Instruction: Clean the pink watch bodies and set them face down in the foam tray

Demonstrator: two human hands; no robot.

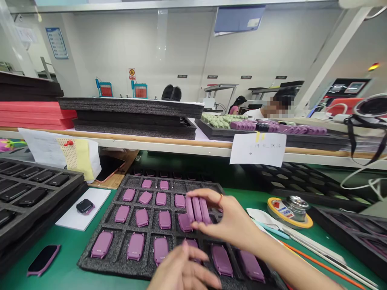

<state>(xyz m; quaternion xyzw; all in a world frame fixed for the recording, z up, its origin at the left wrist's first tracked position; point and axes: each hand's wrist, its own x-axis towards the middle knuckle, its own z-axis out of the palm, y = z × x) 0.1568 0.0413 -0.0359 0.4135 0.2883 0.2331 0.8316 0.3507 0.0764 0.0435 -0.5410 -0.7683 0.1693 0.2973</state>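
My right hand (225,223) grips a short row of purple watch cases (198,209), pinched side by side between thumb and fingers. It hovers over the right half of a black foam tray (87,261), whose compartments hold several more purple cases, such as one at the front left (102,244). My left hand (184,270) is low over the tray's front edge, fingers apart and slightly blurred, with nothing visible in it. A purple case (192,244) lies partly hidden behind its fingers. To the left, a purple-framed watch with a dark face (44,259) rests on the green table.
A white pad (68,215) carries a dark watch (85,206). Foam trays of black devices (39,187) stand at left. At right lie a yellow tape roll (290,221) and an orange stick (320,262). A shelf edge (169,149) crosses behind; people sit beyond.
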